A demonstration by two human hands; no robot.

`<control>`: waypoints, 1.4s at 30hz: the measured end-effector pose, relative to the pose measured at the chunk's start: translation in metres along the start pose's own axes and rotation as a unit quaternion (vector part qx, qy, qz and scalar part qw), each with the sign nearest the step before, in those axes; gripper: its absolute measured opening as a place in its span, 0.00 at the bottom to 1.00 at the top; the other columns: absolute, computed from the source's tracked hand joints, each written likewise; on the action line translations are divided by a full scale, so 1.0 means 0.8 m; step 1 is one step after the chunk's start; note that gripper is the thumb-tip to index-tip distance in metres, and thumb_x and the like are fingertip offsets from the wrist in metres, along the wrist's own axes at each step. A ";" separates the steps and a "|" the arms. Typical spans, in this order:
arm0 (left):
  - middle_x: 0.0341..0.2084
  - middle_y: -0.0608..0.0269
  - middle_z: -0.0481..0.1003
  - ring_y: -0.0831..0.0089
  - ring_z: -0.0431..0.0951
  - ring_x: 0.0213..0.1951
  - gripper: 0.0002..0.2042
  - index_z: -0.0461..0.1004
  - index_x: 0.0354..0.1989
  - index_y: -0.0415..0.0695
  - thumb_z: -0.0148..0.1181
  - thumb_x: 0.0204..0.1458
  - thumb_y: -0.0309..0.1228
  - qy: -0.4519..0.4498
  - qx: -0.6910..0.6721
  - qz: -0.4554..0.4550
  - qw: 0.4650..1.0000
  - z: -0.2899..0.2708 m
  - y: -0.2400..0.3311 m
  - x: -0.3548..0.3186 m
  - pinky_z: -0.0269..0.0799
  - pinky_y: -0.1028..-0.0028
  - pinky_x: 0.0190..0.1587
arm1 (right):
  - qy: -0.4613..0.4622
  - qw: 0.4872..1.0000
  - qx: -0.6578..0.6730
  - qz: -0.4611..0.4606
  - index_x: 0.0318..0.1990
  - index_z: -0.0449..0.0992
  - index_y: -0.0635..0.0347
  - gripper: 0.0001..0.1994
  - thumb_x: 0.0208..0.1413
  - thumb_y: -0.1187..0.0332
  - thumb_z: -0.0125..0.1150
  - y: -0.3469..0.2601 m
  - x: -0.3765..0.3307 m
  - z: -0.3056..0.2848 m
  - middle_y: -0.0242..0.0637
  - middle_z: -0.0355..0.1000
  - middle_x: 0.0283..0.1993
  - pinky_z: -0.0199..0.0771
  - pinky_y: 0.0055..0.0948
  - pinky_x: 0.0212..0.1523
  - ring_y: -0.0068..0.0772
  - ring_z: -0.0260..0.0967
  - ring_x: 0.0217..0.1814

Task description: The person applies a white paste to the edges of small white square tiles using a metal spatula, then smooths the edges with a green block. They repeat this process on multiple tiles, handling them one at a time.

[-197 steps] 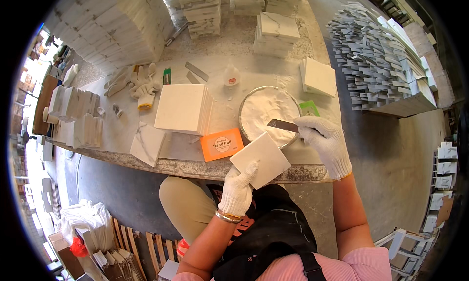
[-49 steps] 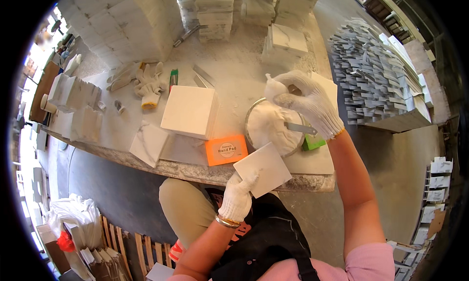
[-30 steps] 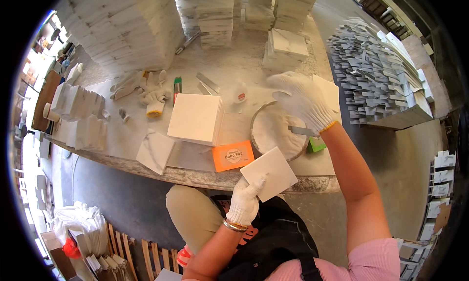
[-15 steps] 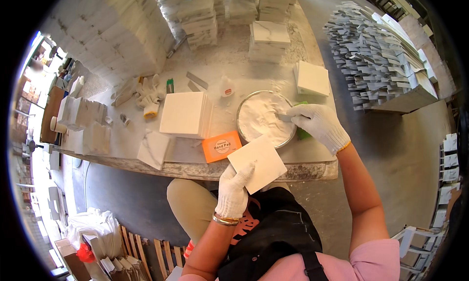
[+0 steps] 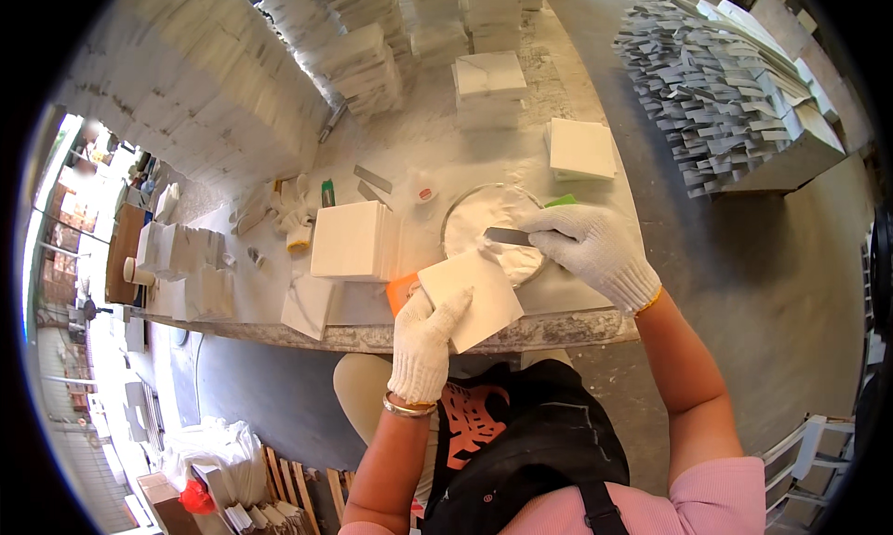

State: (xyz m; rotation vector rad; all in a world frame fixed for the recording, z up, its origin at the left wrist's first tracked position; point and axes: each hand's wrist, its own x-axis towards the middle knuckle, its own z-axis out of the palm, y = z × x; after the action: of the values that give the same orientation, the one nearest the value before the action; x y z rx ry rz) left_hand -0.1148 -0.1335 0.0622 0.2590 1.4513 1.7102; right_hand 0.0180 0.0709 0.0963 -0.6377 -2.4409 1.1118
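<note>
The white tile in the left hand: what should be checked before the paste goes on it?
1. Left hand grips the white tile: ok.
2. Tile's face is turned up and bare: ok.
3. Right hand holds the scraper: ok.
4. Scraper blade reaches the bowl of white paste: ok.
5. Paste loaded on the blade: cannot tell.
6. Tile is held close to the bowl: ok.

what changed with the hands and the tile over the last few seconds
The right hand rose over the bowl, then came back down; its scraper is now at the tile edge. The left hand kept holding the tile throughout.
</note>
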 end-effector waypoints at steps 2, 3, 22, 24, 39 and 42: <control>0.43 0.58 0.81 0.76 0.82 0.42 0.18 0.76 0.55 0.32 0.62 0.61 0.31 0.006 0.093 -0.006 0.996 0.002 0.010 0.003 0.78 0.74 0.44 | 0.049 0.994 -0.067 -0.071 0.47 0.85 0.51 0.11 0.59 0.65 0.65 0.003 -0.003 -0.003 0.40 0.81 0.37 0.76 0.32 0.36 0.40 0.77 0.34; 0.42 0.58 0.81 0.76 0.82 0.41 0.17 0.76 0.54 0.33 0.62 0.60 0.31 0.008 0.140 -0.009 0.990 0.004 0.016 0.005 0.78 0.73 0.43 | 0.072 0.987 -0.098 -0.106 0.47 0.85 0.50 0.10 0.59 0.64 0.66 0.010 -0.003 -0.003 0.40 0.81 0.38 0.77 0.33 0.36 0.41 0.77 0.35; 0.40 0.64 0.81 0.79 0.77 0.42 0.22 0.77 0.56 0.35 0.64 0.59 0.38 -0.273 0.315 0.036 0.908 0.143 0.000 0.040 0.74 0.77 0.47 | 0.222 0.872 0.278 0.335 0.60 0.78 0.64 0.21 0.61 0.67 0.64 0.113 -0.232 -0.099 0.29 0.77 0.38 0.72 0.21 0.35 0.18 0.72 0.36; 0.40 0.64 0.81 0.79 0.77 0.42 0.23 0.77 0.57 0.35 0.64 0.60 0.39 -0.328 0.342 0.032 0.880 0.169 -0.019 0.061 0.74 0.76 0.46 | 0.227 0.866 0.282 0.344 0.60 0.78 0.65 0.20 0.62 0.66 0.63 0.118 -0.254 -0.105 0.30 0.77 0.38 0.73 0.22 0.36 0.19 0.73 0.36; 0.41 0.53 0.81 0.53 0.80 0.47 0.23 0.79 0.54 0.46 0.70 0.47 0.37 -0.335 0.630 0.295 0.635 0.249 -0.073 0.131 0.76 0.63 0.50 | 0.196 0.857 0.328 0.346 0.47 0.77 0.61 0.10 0.66 0.64 0.60 0.141 -0.264 -0.098 0.32 0.79 0.44 0.73 0.21 0.37 0.19 0.76 0.41; 0.44 0.54 0.80 0.54 0.80 0.48 0.24 0.78 0.53 0.46 0.72 0.44 0.35 -0.299 0.602 0.373 0.640 0.240 -0.080 0.126 0.77 0.62 0.51 | 0.178 0.872 0.287 0.355 0.50 0.78 0.61 0.11 0.65 0.67 0.61 0.138 -0.259 -0.094 0.31 0.79 0.42 0.74 0.22 0.38 0.19 0.75 0.40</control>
State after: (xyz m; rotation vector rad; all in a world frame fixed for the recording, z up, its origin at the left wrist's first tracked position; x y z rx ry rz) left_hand -0.0239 0.0710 0.0281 2.1644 1.7950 0.6307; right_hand 0.2539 0.0679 0.0255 -1.4240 -1.4446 1.6955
